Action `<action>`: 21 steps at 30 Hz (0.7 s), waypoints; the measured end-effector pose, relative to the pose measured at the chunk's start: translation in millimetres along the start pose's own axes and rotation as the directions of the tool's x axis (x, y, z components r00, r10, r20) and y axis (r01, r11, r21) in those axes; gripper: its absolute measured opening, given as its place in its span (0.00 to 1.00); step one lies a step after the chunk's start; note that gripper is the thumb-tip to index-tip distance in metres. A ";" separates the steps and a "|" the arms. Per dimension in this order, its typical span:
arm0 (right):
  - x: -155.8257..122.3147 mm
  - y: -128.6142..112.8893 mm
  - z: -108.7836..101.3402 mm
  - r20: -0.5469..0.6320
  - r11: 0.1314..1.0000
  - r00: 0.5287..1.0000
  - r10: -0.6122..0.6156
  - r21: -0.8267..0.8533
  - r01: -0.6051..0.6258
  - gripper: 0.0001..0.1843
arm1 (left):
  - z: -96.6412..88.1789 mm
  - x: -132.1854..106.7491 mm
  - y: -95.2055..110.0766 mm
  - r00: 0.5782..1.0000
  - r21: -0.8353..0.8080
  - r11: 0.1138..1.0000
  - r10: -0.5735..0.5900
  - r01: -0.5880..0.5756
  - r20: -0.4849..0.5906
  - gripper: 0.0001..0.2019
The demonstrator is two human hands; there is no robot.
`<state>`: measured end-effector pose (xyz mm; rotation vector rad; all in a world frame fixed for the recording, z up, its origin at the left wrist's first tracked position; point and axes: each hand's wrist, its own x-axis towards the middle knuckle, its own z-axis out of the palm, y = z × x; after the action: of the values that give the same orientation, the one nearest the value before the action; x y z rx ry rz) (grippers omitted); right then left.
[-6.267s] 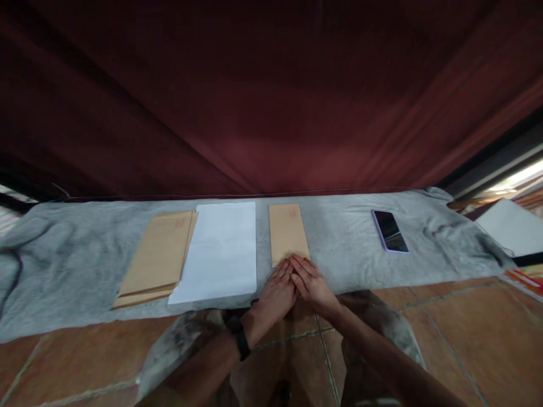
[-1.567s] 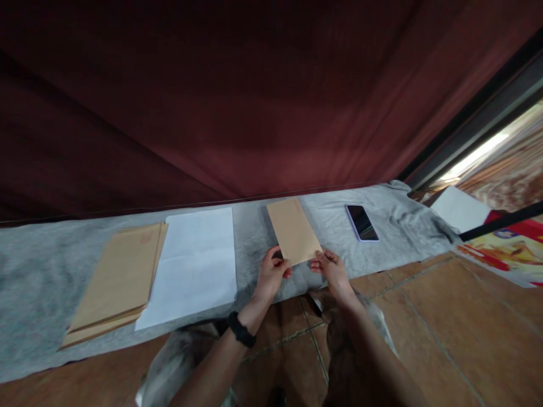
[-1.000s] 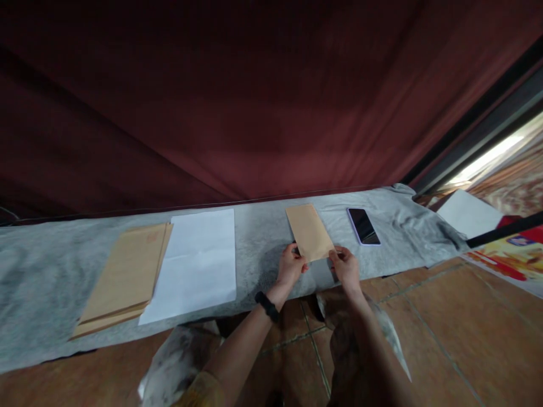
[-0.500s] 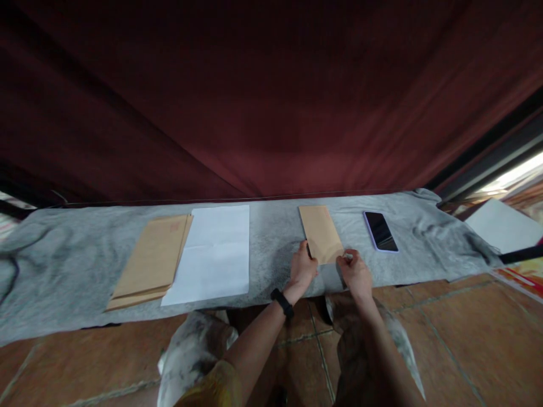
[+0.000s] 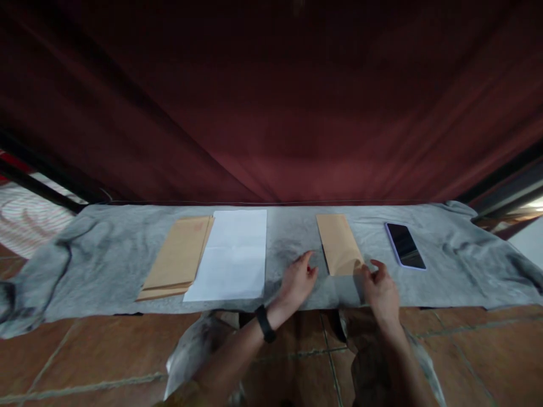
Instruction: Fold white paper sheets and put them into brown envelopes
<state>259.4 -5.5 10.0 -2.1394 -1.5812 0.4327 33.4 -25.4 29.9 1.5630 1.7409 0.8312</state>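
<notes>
A single brown envelope (image 5: 338, 243) lies flat on the grey cloth (image 5: 102, 249). My left hand (image 5: 297, 280), with a black band on its wrist, hovers just left of the envelope's near end, fingers apart and holding nothing. My right hand (image 5: 380, 287) is just below the envelope's near right corner, fingers loosely curled and apart, also holding nothing. Neither hand grips the envelope.
A stack of brown envelopes (image 5: 178, 258) and a white sheet of paper (image 5: 235, 254) lie side by side to the left. A dark phone (image 5: 404, 245) lies to the right. A dark red curtain (image 5: 271, 102) hangs behind. Tiled floor (image 5: 85, 356) runs in front.
Both hands held the single envelope, carried it to the right and set it down near the phone. Now they have let go and drawn back from it.
</notes>
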 end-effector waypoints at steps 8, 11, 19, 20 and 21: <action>9.7 -25.9 28.1 -0.153 0.906 0.918 -0.365 0.169 0.388 0.25 | -126.1 -11.7 -76.6 0.925 0.568 0.749 -0.160 0.342 -0.345 0.31; 11.0 -46.8 47.4 0.049 0.861 0.941 -0.335 0.422 0.285 0.23 | -136.5 -16.9 -91.1 0.905 0.609 0.675 -0.247 0.417 -0.347 0.36; -36.1 -143.6 115.7 0.544 0.633 0.738 -0.399 0.746 -0.207 0.13 | -143.7 -15.5 -85.8 0.900 0.649 0.627 -0.355 0.430 -0.253 0.37; -42.0 -152.9 122.7 0.559 0.625 0.727 -0.400 0.746 -0.230 0.12 | -143.8 -15.1 -85.5 0.900 0.650 0.627 -0.354 0.430 -0.253 0.37; -47.0 -160.5 128.3 0.579 0.616 0.704 -0.411 0.745 -0.254 0.11 | -143.5 -14.9 -85.4 0.902 0.651 0.628 -0.350 0.427 -0.254 0.37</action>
<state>50.9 10.4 -16.1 -1.1814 -1.3738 1.7498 -131.1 -52.8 46.5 1.4692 2.5413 -0.0053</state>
